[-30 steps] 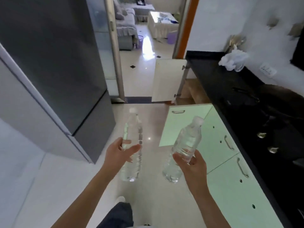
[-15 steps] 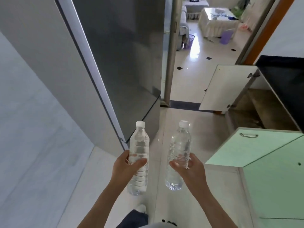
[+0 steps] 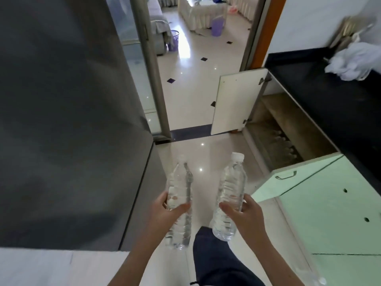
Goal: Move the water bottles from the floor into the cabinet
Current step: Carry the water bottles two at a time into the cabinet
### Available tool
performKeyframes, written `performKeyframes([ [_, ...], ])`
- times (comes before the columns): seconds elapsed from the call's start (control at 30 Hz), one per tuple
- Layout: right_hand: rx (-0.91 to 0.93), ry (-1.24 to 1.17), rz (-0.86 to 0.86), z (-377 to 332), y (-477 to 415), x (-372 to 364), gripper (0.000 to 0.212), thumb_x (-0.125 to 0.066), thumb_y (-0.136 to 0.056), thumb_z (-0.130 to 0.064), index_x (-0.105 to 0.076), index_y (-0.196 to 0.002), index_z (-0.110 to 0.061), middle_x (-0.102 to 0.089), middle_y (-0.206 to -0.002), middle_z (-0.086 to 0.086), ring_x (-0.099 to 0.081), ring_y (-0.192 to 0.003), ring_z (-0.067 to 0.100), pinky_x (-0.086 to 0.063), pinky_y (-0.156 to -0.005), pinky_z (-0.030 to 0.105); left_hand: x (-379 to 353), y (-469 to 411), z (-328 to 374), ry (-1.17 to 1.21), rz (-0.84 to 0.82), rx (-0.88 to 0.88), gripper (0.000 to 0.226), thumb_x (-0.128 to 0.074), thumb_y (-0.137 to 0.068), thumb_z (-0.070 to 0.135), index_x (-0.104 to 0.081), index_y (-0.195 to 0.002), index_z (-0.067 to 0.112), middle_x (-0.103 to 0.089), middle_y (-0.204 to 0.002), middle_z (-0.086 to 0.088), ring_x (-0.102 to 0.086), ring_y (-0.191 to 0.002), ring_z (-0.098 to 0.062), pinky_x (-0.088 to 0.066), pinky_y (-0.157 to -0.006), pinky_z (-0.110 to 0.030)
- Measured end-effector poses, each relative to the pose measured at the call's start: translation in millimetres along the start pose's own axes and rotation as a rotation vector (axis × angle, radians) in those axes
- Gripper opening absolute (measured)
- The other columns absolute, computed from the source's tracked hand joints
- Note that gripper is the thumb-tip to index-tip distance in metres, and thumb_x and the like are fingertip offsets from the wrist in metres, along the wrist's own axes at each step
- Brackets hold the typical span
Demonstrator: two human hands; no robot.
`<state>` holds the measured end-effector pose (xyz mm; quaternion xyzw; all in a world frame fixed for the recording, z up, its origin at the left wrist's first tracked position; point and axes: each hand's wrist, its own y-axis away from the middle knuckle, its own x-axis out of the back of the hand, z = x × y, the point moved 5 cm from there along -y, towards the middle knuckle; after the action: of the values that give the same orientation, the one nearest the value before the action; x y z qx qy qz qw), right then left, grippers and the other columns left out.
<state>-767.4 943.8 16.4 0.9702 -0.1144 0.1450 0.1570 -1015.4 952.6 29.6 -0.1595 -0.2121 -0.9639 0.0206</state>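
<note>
I hold two clear water bottles with white caps, both upright above the floor. My left hand [image 3: 165, 213] grips the left bottle [image 3: 179, 188] around its middle. Around the middle of the right bottle [image 3: 232, 186] my right hand [image 3: 245, 215] is closed. Ahead on the right stands the open cabinet [image 3: 274, 129] under the black counter, its white door [image 3: 235, 102] swung outward. Several bottle caps [image 3: 285, 142] show dimly on its lower shelf.
A tall grey fridge [image 3: 72, 120] fills the left side. A pale green cabinet door [image 3: 288, 178] stands open on the right, with more green fronts behind it. A black counter [image 3: 329, 96] carries a white cloth [image 3: 354, 62]. My dark trouser leg [image 3: 212, 256] steps forward. A doorway [image 3: 195, 58] leads onward.
I have walked forward toward the open cabinet and the view has swung right. Both bottles stay in my hands. My leg now shows between the arms.
</note>
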Motion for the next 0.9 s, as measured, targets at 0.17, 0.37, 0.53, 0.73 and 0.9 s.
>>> performKeyframes([
  [0.17,0.017,-0.046,0.002,-44.6,-116.2,24.6,0.023,-0.085,-0.072,-0.021,-0.068,-0.087,-0.027,-0.075,-0.077,-0.006,-0.074,-0.071,0.013,-0.061,-0.064,0.030,-31.0,-92.9,67.0,0.062,0.019,0.011,0.022,-0.084,-0.073,0.016,-0.067,-0.088,0.018,-0.071,-0.068,0.007,-0.066,-0.059,-0.006,-0.052,-0.053,-0.025],
  [0.37,0.089,-0.139,-0.021,-113.8,-228.9,40.6,0.027,-0.082,-0.077,-0.011,-0.069,-0.100,-0.016,-0.076,-0.082,0.001,-0.074,-0.072,0.014,-0.056,-0.056,0.019,-44.5,-195.2,146.6,0.092,0.026,-0.036,0.025,-0.081,-0.077,0.017,-0.067,-0.098,0.020,-0.073,-0.083,0.001,-0.069,-0.071,-0.011,-0.049,-0.055,-0.018],
  [0.53,0.020,-0.194,0.064,-114.4,-303.3,30.1,0.033,-0.084,-0.075,-0.016,-0.068,-0.104,-0.013,-0.076,-0.087,0.002,-0.075,-0.075,0.016,-0.057,-0.059,0.021,-51.0,-294.1,174.9,0.056,0.004,-0.019,0.024,-0.082,-0.075,0.020,-0.068,-0.095,0.019,-0.073,-0.079,0.002,-0.068,-0.064,-0.005,-0.049,-0.055,-0.017],
  [0.73,-0.116,-0.222,0.273,-107.6,-381.4,10.8,0.036,-0.086,-0.072,-0.020,-0.066,-0.102,-0.016,-0.075,-0.087,0.000,-0.073,-0.070,0.007,-0.054,-0.055,0.016,-75.5,-432.5,218.9,-0.025,-0.203,-0.056,0.027,-0.085,-0.072,0.025,-0.069,-0.093,0.022,-0.074,-0.077,0.005,-0.070,-0.069,-0.010,-0.056,-0.062,-0.028],
  [0.9,-0.170,-0.311,0.495,-135.5,-431.2,18.0,0.025,-0.085,-0.074,-0.014,-0.071,-0.094,-0.012,-0.077,-0.080,0.004,-0.075,-0.069,0.014,-0.056,-0.057,0.018,-106.0,-527.1,300.4,-0.078,-0.363,-0.109,0.029,-0.085,-0.071,0.027,-0.068,-0.092,0.020,-0.074,-0.081,0.000,-0.071,-0.073,-0.014,-0.056,-0.063,-0.026],
])
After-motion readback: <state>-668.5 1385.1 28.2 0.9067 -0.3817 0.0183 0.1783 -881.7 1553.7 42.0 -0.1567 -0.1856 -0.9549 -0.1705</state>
